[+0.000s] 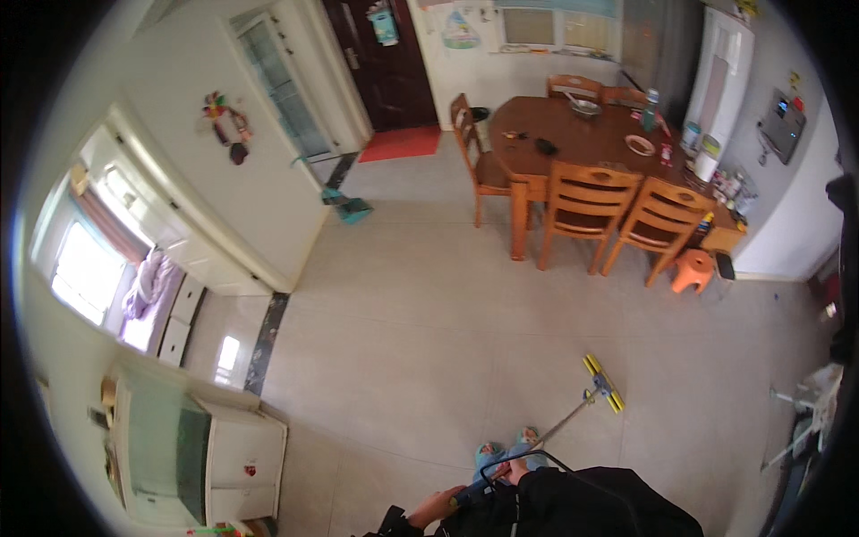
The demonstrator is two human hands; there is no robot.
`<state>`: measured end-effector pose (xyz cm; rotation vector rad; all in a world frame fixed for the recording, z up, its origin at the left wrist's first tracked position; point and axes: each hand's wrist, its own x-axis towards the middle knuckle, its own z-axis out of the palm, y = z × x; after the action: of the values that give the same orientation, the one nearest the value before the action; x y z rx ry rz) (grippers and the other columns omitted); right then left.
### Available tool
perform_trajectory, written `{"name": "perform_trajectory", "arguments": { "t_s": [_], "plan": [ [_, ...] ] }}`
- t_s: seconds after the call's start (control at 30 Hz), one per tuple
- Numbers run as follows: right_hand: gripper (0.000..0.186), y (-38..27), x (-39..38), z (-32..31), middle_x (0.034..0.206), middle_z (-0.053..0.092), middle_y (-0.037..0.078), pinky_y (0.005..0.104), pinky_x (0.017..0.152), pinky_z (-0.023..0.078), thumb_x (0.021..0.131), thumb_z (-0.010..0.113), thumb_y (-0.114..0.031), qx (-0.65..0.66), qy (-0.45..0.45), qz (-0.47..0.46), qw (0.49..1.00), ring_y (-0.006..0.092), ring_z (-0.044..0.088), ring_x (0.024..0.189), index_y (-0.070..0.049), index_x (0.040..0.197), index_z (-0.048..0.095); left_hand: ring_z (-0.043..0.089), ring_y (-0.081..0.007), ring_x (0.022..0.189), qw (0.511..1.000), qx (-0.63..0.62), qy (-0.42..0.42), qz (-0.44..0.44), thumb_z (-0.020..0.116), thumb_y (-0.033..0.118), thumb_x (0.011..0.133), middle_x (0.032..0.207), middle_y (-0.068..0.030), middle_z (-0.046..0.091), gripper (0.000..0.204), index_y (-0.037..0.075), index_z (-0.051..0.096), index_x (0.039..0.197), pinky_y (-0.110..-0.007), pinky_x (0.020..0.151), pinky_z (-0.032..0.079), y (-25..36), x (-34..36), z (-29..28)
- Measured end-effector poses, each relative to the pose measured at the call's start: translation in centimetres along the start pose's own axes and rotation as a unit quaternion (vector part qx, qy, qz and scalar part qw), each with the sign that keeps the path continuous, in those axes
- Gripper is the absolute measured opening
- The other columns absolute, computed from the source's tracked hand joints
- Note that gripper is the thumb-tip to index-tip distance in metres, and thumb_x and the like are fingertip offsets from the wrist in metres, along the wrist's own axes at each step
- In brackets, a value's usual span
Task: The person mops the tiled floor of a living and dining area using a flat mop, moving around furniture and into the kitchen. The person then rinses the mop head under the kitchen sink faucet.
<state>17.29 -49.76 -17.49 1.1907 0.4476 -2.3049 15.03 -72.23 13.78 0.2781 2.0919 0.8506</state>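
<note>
Mop [565, 421] held at a slant in front of the body; pole runs from the hands up and right to a yellow double-strip head [614, 399], which appears to lie on the pale tiled floor [403, 304], well apart from the furniture. Left hand [434, 508]: at the dark upper end of the pole; fingers look curled onto it, exact closure too small to tell. Right hand [516, 472]: farther down the pole, fingers closed around it. Slippered feet [489, 449] stand just beyond the hands, beside the pole. Beyond: wooden worktop [591, 148] with chairs around it, bearing a bowl [586, 109]; orange stool [693, 271] near its right end. Teal dustpan [354, 210] on the floor by the left wall, near a red mat [400, 144].
</note>
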Motion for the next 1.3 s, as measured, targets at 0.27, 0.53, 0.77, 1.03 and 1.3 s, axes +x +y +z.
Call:
{"name": "perform_trajectory", "arguments": {
  "t_s": [0.27,0.53,0.77,1.03,1.3],
  "plan": [
    [0.015,-13.8,-7.5,6.2,0.069,0.047,0.008,0.0337,0.066,0.043,0.077,0.044,-0.013,0.109,0.039,-0.199,0.973,0.0196,0.049,0.071,-0.005,0.065,0.042,0.054,-0.0392,0.082,0.992,0.111,0.022,0.048,0.049,0.023,0.074,0.089,-0.0207,0.057,0.039,0.013,0.047,0.111,-0.047,0.07,0.043,9.1,12.9,0.3],
    [0.029,-19.5,-13.7,5.1,0.104,0.051,0.015,0.0363,0.069,0.044,0.084,0.042,-0.019,0.163,0.077,-0.255,0.95,0.0274,0.053,0.085,-0.001,0.107,0.041,0.058,-0.0311,0.063,0.957,0.093,-0.004,0.274,0.063,0.021,0.064,0.074,-0.0178,0.058,0.051,0.004,0.044,0.108,-0.038,0.054,0.046,17.5,28.7,5.0],
    [0.044,-13.8,-10.6,2.8,0.113,0.048,0.013,0.0357,0.08,0.043,0.084,0.043,-0.026,-0.003,0.139,-0.399,0.906,0.0249,0.051,0.096,-0.004,0.121,0.033,0.053,-0.0231,0.041,0.971,0.064,-0.151,0.176,0.052,0.013,0.067,0.054,-0.0128,0.053,0.029,0.002,0.045,0.093,-0.035,0.036,0.04,22.5,34.1,0.7],
    [0.032,-4.8,4.3,17.9,0.109,0.046,0.011,0.0413,0.082,0.039,0.083,0.043,-0.035,0.222,0.112,-0.296,0.922,0.0288,0.048,0.097,-0.012,0.105,0.043,0.055,-0.0215,0.047,0.956,0.144,-0.205,0.155,0.054,0.018,0.067,0.062,-0.0136,0.056,0.061,0.011,0.031,0.123,-0.034,0.041,0.043,4.0,30.8,-15.4],
    [0.05,-1.4,13.6,38.7,0.11,0.045,0.023,0.0438,0.087,0.038,0.08,0.051,-0.038,0.189,-0.119,0.138,0.965,0.0346,0.046,0.103,-0.002,0.113,0.039,0.055,-0.0167,0.061,0.966,0.151,-0.208,0.016,0.055,0.012,0.066,0.075,-0.0103,0.057,0.055,0.019,0.042,0.119,-0.029,0.054,0.045,-10.4,16.3,-44.3]
  ]
}}
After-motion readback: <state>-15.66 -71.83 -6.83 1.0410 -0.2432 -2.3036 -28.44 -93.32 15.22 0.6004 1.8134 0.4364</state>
